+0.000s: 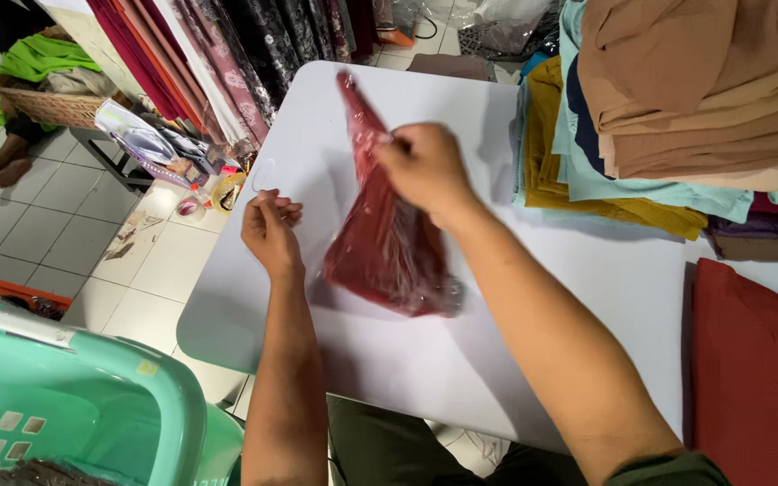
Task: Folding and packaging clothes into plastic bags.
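Note:
A dark red folded cloth in a clear plastic bag (389, 252) lies slanted across the white table (515, 360). My right hand (420, 166) rests on the upper part of the bag and pinches the plastic near its narrow top end. To the left of the bag, my left hand (270, 229) sits at the table's left edge. Its fingers are pinched together on what looks like a thin clear strip; I cannot tell exactly what it holds.
A tall stack of folded tan, teal and mustard cloths (677, 108) stands at the back right. Dark red fabric (754, 378) lies at the right front. A green plastic basket (74, 405) stands at the lower left. Hanging fabrics (227, 54) and a cluttered low rack (164, 148) stand beyond the table.

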